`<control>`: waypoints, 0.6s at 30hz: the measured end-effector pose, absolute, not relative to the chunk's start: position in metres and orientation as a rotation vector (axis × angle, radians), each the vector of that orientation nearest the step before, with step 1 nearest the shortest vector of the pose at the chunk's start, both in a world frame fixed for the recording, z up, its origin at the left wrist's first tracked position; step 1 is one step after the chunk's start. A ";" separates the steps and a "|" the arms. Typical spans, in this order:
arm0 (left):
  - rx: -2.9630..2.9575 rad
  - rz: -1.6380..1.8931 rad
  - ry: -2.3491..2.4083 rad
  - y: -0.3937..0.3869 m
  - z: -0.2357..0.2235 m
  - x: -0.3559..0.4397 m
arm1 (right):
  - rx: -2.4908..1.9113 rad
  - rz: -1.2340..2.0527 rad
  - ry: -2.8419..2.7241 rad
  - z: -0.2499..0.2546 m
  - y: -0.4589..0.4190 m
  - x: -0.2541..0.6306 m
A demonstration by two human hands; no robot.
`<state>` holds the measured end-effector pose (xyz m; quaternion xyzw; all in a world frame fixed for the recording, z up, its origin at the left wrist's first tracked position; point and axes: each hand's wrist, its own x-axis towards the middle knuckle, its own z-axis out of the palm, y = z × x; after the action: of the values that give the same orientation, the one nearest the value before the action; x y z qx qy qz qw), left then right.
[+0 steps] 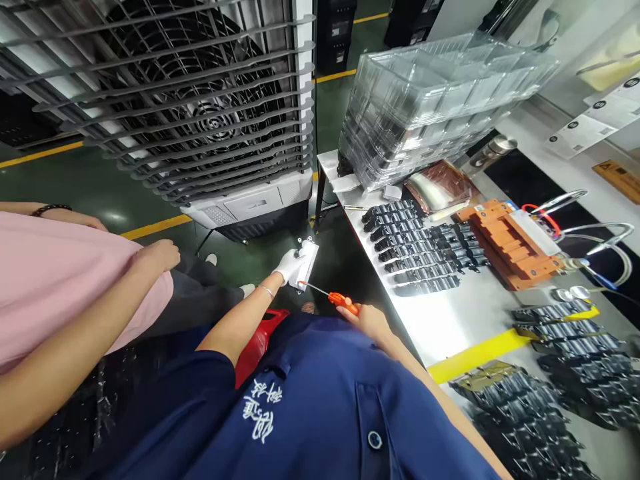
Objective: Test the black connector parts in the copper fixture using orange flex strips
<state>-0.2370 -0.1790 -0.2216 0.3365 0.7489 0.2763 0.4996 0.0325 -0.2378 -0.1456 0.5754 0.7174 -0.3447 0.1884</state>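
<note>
My left hand [289,267], in a white glove, grips a small white rectangular metal block [307,263] held out over the floor, left of the steel table. My right hand [367,319] is bare and closed round an orange-handled screwdriver [336,299]. The thin shaft of the screwdriver points left, and its tip meets the lower edge of the block. Both hands are held low in front of my blue shirt.
A person in pink [65,280] stands close on my left. A big cooling fan [200,113] stands ahead. The steel table [450,320] on the right carries rows of black parts [420,250], an orange fixture [510,243], stacked clear trays [430,100] and yellow tape [475,353].
</note>
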 end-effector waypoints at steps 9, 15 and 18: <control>0.830 0.617 1.814 -0.179 -0.215 -0.233 | 1.608 -0.954 1.998 -0.143 -0.235 0.030; 0.856 0.541 1.765 -0.192 -0.198 -0.235 | 1.828 -0.874 1.936 -0.142 -0.221 0.035; 0.892 0.501 1.758 -0.204 -0.192 -0.235 | 1.874 -0.866 1.924 -0.144 -0.216 0.037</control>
<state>-0.2355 -0.2038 -0.1917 0.3732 0.7351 0.2096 0.5257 0.0374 -0.2160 -0.1440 0.6555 0.6732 -0.3030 0.1592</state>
